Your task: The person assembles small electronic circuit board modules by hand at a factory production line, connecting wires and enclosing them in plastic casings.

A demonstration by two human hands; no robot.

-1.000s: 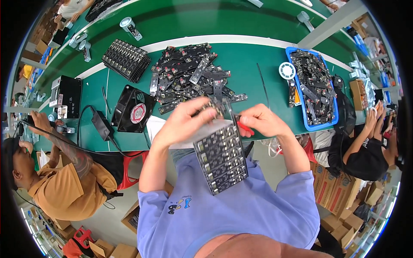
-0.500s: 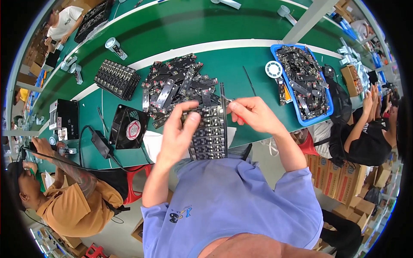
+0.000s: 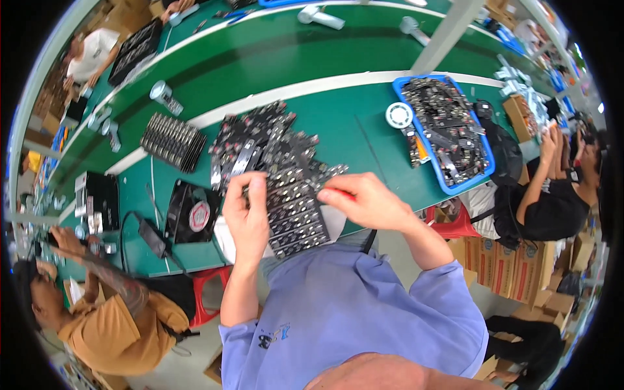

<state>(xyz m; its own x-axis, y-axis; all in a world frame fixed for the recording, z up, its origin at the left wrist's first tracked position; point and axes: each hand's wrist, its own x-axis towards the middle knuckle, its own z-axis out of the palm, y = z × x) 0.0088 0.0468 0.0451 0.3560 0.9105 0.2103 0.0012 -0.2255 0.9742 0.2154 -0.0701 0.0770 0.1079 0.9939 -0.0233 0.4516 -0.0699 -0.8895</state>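
Note:
A panel of black circuit boards [image 3: 298, 218], with rows of small parts, lies in front of me at the near table edge. My left hand [image 3: 247, 214] grips its left edge, fingers curled and thumb up. My right hand [image 3: 367, 200] is closed around a small red-handled tool [image 3: 342, 192] at the panel's upper right edge. The tool's tip is mostly hidden by my fingers. Just beyond the panel spreads a loose pile of separate black boards [image 3: 253, 140], touching its far side.
A stack of board panels [image 3: 172, 142] stands left of the pile, near a black fan [image 3: 193, 211] and a power adapter [image 3: 153, 237]. At right, a blue tray [image 3: 486, 153] holds many boards, with a round white part [image 3: 398, 115] beside it. Co-workers sit on both sides.
The panel has tilted flatter, its upper end leaning left against the pile. My right hand has moved left and down with the red-handled tool; my left hand has shifted slightly left and down.

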